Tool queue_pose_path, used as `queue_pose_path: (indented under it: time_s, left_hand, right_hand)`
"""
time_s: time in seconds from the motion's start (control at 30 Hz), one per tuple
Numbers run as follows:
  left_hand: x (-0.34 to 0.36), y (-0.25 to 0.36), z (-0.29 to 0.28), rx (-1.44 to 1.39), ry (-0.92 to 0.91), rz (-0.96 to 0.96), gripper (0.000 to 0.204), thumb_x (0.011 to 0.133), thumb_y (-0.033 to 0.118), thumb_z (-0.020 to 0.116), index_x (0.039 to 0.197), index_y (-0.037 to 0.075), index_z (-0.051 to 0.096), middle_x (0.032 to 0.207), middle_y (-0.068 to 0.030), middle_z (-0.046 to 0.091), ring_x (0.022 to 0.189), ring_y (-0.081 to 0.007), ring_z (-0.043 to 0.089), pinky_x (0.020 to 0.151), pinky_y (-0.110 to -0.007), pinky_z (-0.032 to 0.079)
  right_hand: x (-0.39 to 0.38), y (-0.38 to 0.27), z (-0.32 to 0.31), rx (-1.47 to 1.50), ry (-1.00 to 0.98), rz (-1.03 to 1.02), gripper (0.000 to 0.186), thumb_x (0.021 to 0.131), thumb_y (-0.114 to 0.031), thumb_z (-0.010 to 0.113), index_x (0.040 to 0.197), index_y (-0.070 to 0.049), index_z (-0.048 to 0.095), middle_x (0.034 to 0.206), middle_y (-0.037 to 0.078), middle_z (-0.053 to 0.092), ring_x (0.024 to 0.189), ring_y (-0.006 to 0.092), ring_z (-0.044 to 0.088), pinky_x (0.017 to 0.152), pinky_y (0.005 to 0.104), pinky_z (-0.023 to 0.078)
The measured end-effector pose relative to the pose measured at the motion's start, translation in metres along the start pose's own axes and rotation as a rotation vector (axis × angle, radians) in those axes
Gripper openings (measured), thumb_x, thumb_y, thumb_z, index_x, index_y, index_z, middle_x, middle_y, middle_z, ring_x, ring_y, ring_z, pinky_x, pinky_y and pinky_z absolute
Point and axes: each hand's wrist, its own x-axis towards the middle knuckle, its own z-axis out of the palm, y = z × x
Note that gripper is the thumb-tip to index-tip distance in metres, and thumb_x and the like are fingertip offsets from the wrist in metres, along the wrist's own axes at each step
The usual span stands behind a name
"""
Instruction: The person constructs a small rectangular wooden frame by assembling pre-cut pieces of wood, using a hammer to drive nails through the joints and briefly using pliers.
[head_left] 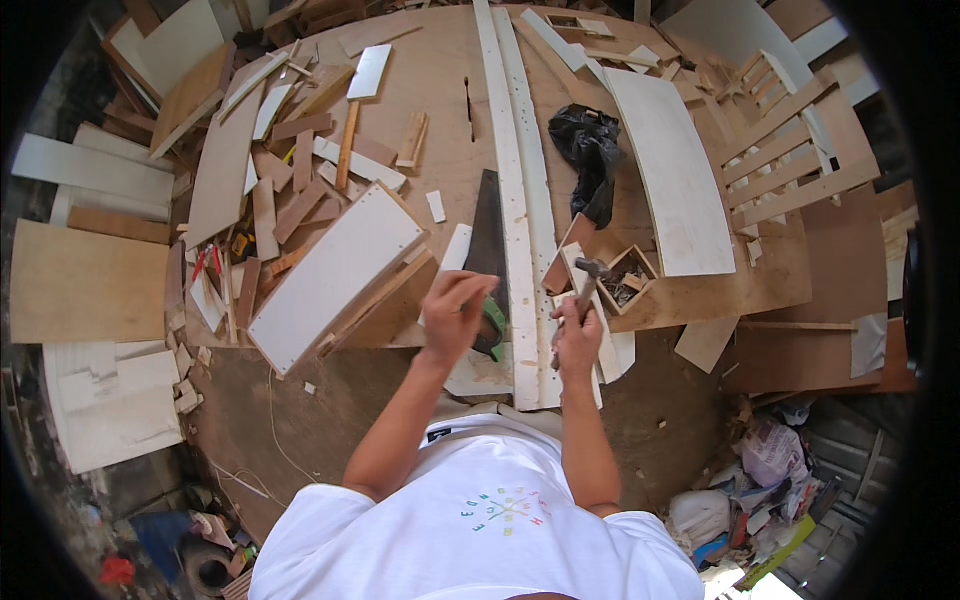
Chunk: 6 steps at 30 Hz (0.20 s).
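My right hand (578,342) is closed around the handle of a hammer (592,269), its metal head pointing up and away from me. My left hand (455,315) is raised with thumb and fingertips pinched together; whatever they may hold is too small to make out. Beside and partly behind that hand lies a handsaw (487,215), with a dark blade and a green handle. Between my hands runs a long, narrow white board (519,250) that reaches toward my waist. Just right of the hammer stands a small wooden box (648,262) with small loose pieces inside.
A white-faced wooden panel assembly (335,270) lies left on the worktable (440,110), near wood offcuts (300,205). To the right are a black plastic bag (588,150), a wide white board (680,180) and a slatted wooden frame (800,150). Bagged clutter (705,515) sits lower right.
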Motion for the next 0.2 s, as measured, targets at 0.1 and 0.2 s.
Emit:
queue_pose_path:
  time_s: [0.1,0.2]
  left_hand:
    - [0.021,-0.017,-0.06,0.234,0.155,0.092,0.021,0.086,-0.005,0.077,0.104,0.006,0.08,0.097,-0.009,0.075,0.086,-0.0241,0.072,0.077,-0.037,0.058]
    - [0.039,-0.037,-0.085,0.328,0.238,0.078,0.025,0.088,-0.004,0.076,0.109,0.009,0.079,0.1,-0.0115,0.077,0.09,-0.0273,0.073,0.082,-0.039,0.057]
  right_hand:
    - [-0.018,0.01,0.044,-0.013,-0.114,-0.003,0.022,0.103,-0.027,0.07,0.106,-0.006,0.065,0.078,0.003,0.069,0.048,0.004,0.049,0.043,0.0233,0.037]
    - [-0.032,0.01,0.067,-0.104,-0.201,-0.006,0.026,0.102,-0.03,0.071,0.109,-0.005,0.067,0.078,0.004,0.07,0.05,0.0051,0.052,0.045,0.0229,0.039]
